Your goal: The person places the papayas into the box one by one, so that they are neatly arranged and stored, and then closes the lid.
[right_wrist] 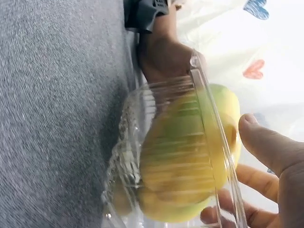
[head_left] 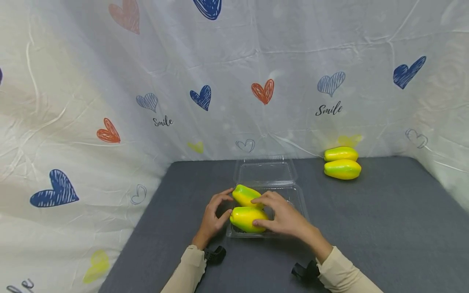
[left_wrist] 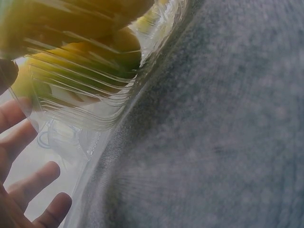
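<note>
Two yellow-green papayas lie side by side in the left part of a clear plastic clamshell box (head_left: 301, 203), a near one (head_left: 242, 219) and a far one (head_left: 243, 194). The box's lid (head_left: 265, 173) is folded back, away from the person. My left hand (head_left: 212, 213) is at the left ends of the papayas, thumb by the near one, fingers spread toward the far one. From the right, my right hand (head_left: 283, 213) reaches over the box; its thumb touches the near papaya and its fingertips rest at the far one. Box ribs partly cover the fruit in both wrist views.
Two more papayas (head_left: 342, 169) lie at the back right of the dark grey table (head_left: 366, 228), by the curtain. A white curtain (head_left: 227, 57) printed with hearts hangs behind and at the sides. Black wrist mounts (head_left: 215, 255) sit on both wrists.
</note>
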`<state>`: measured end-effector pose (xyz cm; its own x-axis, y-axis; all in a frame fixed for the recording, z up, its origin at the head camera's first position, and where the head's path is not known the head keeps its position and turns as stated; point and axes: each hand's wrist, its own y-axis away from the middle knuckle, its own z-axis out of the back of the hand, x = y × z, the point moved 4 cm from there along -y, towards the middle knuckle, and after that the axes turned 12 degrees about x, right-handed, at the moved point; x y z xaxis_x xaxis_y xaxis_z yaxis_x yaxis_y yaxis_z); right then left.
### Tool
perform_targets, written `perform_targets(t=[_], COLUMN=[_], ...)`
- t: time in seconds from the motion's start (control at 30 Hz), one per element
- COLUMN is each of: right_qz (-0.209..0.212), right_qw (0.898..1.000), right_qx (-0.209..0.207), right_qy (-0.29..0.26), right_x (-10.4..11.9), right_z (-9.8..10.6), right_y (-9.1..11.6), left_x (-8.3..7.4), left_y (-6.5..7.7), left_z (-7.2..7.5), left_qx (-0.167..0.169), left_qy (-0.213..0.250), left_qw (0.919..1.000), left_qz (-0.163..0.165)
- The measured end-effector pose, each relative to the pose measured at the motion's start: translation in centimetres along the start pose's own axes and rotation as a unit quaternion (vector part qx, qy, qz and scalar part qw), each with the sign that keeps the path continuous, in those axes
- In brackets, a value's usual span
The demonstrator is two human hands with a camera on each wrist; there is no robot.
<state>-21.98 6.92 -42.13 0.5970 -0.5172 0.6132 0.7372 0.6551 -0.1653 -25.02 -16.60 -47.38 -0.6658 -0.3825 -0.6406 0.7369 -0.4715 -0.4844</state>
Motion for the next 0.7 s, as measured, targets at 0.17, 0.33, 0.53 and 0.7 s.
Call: perform_targets(t=[0.17, 0.33, 0.53, 0.7], right_qz=[0.0, -0.002, -0.013, -0.019], right_qw=[1.0, 1.0, 0.999, 0.999], right_qx=[-0.01, -0.018, -0.028, -0.033], right_qy=[0.002, 0.004, 0.008, 0.018], right_x=[-0.5, -0.9, -1.3, -1.6], right_z=[0.5, 1.2, 1.8, 2.1], right_y=[0.0, 0.2, 0.4, 0.4], left_x=[-0.1, 1.0, 1.9, 1.9], left_y=[0.0, 0.2, 0.4, 0.4], left_z=[0.0, -0.1, -0.2, -0.2], left_qx=[-0.001, 0.002, 0.008, 0.007], left_qy=[0.002, -0.007, 0.006, -0.009], left_qw=[1.0, 1.0, 0.9999, 0.9999], left_qz=[-0.005, -0.005, -0.004, -0.001])
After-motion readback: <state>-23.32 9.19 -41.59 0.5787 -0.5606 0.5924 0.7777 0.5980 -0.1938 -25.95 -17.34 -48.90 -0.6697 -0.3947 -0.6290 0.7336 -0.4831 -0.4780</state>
